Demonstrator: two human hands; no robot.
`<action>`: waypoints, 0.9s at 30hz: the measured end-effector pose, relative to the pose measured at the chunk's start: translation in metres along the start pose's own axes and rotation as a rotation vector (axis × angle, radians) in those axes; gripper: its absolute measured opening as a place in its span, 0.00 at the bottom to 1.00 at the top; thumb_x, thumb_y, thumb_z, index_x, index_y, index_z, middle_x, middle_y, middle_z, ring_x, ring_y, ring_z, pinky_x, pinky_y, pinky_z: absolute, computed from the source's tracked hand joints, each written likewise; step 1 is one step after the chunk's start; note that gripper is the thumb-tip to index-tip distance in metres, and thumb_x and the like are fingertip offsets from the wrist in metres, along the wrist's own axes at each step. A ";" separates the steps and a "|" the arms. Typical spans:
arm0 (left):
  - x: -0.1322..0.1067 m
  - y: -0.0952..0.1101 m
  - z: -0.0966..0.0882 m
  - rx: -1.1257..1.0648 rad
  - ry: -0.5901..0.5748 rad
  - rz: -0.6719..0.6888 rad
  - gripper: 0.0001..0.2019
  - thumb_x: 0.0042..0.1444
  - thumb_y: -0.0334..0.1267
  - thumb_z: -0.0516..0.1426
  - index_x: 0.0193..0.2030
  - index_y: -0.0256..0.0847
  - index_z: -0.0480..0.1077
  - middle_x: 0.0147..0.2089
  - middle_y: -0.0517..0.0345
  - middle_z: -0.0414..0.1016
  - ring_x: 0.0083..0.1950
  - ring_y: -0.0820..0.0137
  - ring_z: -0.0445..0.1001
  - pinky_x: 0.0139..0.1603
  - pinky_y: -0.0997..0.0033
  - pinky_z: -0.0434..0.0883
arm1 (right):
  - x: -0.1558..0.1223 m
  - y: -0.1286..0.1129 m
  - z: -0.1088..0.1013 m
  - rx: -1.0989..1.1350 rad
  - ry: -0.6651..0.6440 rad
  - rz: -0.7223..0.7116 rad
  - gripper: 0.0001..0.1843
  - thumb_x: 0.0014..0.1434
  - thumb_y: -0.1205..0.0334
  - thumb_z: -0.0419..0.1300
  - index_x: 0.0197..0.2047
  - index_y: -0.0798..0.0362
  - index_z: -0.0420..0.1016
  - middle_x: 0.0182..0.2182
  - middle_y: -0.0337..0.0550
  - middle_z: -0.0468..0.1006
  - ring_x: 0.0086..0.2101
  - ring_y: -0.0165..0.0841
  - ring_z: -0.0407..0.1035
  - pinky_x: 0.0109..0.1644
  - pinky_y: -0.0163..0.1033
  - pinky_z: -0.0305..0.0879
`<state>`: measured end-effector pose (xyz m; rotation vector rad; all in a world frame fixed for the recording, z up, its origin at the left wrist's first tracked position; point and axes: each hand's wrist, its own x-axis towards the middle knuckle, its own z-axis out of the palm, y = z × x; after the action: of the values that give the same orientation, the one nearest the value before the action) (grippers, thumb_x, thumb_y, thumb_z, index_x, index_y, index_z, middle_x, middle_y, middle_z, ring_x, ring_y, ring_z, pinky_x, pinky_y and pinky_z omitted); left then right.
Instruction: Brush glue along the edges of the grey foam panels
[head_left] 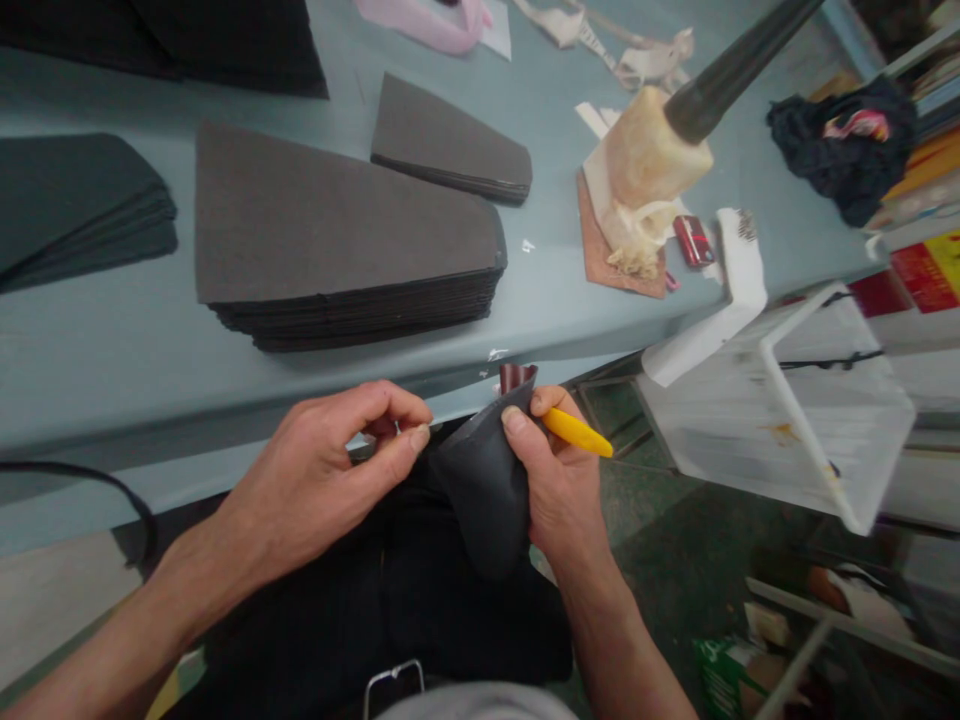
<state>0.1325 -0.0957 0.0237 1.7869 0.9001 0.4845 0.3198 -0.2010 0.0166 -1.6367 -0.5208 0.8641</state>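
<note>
My left hand (330,470) is closed in a pinch on the left edge of a dark grey folded piece of material (480,480), just below the table's front edge. My right hand (559,470) grips the same piece on its right side, thumb pressed on it, and also holds a yellow tool (577,432) that sticks out to the right. A small brown strip (516,377) shows at the top of the piece. The piece hangs over my lap.
The blue-grey table (112,350) carries a tall stack of dark cut sheets (337,240), a smaller stack (450,145) behind it and another (82,205) at left. A glue block with a dark handle (652,160), a red lighter (694,240) and a white rack (787,400) lie right.
</note>
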 end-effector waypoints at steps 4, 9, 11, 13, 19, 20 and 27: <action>0.004 -0.007 0.003 -0.089 -0.125 -0.027 0.14 0.62 0.44 0.62 0.52 0.45 0.82 0.47 0.56 0.87 0.46 0.63 0.83 0.50 0.67 0.76 | 0.001 -0.006 -0.001 0.159 -0.023 0.082 0.25 0.54 0.50 0.75 0.40 0.44 0.62 0.30 0.28 0.71 0.28 0.28 0.66 0.33 0.34 0.68; 0.010 -0.006 0.011 -0.259 -0.348 -0.069 0.12 0.64 0.45 0.62 0.49 0.45 0.83 0.45 0.58 0.86 0.45 0.65 0.82 0.47 0.70 0.75 | 0.004 -0.010 -0.002 0.212 -0.003 0.053 0.25 0.54 0.50 0.76 0.40 0.44 0.63 0.30 0.29 0.74 0.29 0.29 0.70 0.34 0.36 0.73; 0.010 -0.005 0.015 -0.339 -0.381 -0.091 0.11 0.67 0.47 0.61 0.40 0.44 0.81 0.37 0.61 0.83 0.37 0.69 0.77 0.40 0.72 0.73 | 0.007 -0.007 -0.005 0.193 0.019 0.043 0.25 0.53 0.51 0.76 0.39 0.44 0.64 0.30 0.28 0.72 0.29 0.28 0.68 0.34 0.35 0.71; 0.009 -0.005 0.018 -0.408 -0.365 -0.115 0.13 0.68 0.48 0.62 0.36 0.43 0.79 0.33 0.62 0.79 0.33 0.72 0.72 0.35 0.74 0.70 | 0.010 0.000 -0.009 0.164 0.036 0.029 0.24 0.54 0.52 0.77 0.40 0.45 0.65 0.31 0.28 0.72 0.30 0.28 0.66 0.34 0.33 0.69; 0.004 0.000 0.017 -0.453 -0.309 -0.139 0.13 0.66 0.48 0.63 0.34 0.42 0.79 0.31 0.62 0.76 0.32 0.72 0.69 0.33 0.76 0.68 | 0.013 0.015 -0.014 0.160 0.032 0.033 0.23 0.55 0.52 0.78 0.41 0.45 0.68 0.34 0.30 0.73 0.32 0.28 0.64 0.35 0.33 0.66; 0.004 0.001 0.017 -0.454 -0.306 -0.145 0.13 0.66 0.48 0.63 0.35 0.42 0.79 0.31 0.62 0.76 0.32 0.72 0.69 0.32 0.76 0.68 | 0.013 0.016 -0.014 0.169 0.029 0.038 0.23 0.55 0.52 0.79 0.41 0.45 0.68 0.34 0.30 0.73 0.32 0.28 0.65 0.35 0.33 0.66; 0.003 -0.004 0.020 -0.619 -0.252 -0.216 0.10 0.63 0.47 0.68 0.43 0.44 0.84 0.36 0.59 0.82 0.35 0.72 0.74 0.35 0.77 0.70 | 0.015 0.012 -0.011 0.236 0.039 0.069 0.25 0.52 0.50 0.79 0.40 0.44 0.67 0.31 0.30 0.74 0.30 0.29 0.67 0.34 0.34 0.69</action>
<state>0.1467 -0.1049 0.0115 1.1411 0.6612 0.3391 0.3362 -0.2001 0.0017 -1.4591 -0.3232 0.9066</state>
